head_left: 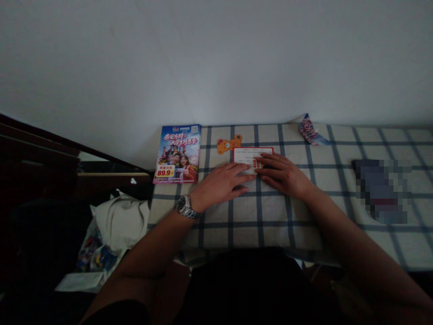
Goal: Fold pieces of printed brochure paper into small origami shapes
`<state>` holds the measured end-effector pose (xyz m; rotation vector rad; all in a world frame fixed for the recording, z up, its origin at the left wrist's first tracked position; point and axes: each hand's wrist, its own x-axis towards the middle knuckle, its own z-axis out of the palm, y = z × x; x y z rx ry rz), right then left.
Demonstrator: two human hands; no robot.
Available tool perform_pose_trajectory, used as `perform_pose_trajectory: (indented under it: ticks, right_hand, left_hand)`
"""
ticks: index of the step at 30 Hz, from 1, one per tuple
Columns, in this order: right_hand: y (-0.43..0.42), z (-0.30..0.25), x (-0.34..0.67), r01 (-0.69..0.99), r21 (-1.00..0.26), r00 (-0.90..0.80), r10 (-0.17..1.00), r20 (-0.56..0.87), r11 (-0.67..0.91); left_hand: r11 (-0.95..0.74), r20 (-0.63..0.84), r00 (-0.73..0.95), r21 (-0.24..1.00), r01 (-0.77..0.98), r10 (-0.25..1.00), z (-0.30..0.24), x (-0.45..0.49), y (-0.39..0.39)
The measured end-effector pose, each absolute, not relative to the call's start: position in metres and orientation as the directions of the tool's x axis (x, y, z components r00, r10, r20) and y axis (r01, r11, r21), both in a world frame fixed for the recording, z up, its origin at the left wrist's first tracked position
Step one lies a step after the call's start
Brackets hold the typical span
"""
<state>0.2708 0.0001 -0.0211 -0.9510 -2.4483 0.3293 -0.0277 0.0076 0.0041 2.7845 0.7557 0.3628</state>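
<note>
A small white card with a red border (248,154) lies on the checked tablecloth (270,212). My left hand (221,183), with a metal wristwatch (185,206), lies flat with its fingers stretched onto the card's lower left. My right hand (280,174) rests flat beside it, fingers pressing on the card's right part. Both hands touch the card and nearly meet over it. Just behind the card, an orange bear-shaped cutout (228,144) lies on the cloth.
A colourful flyer with "89.9" on it (178,154) lies at the table's left end. A folded printed paper (309,130) sits at the back by the wall. A dark blurred object (382,189) is at the right. Bags and cloth (111,225) lie on the floor to the left.
</note>
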Motion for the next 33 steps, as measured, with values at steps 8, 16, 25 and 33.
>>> perform_pose_trajectory:
  ticks: [8,16,25,33]
  right_hand:
    - [0.001,-0.023,0.272,0.576,-0.399,-0.636,0.698,0.329,0.713]
    - [0.000,-0.023,0.272,0.568,-0.362,-0.644,0.673,0.364,0.739]
    - [0.002,-0.023,0.273,0.555,-0.372,-0.647,0.667,0.368,0.744]
    - [0.002,-0.023,0.273,0.553,-0.368,-0.650,0.664,0.370,0.747]
  left_hand:
    - [-0.841,0.207,0.834,0.320,0.436,0.511,-0.004,-0.031,0.013]
    - [-0.831,0.232,0.830,0.388,0.399,0.507,-0.012,-0.034,0.021]
    - [-0.832,0.247,0.825,0.389,0.396,0.509,-0.011,-0.033,0.020]
    - [-0.841,0.247,0.837,0.388,0.376,0.488,-0.010,-0.035,0.021]
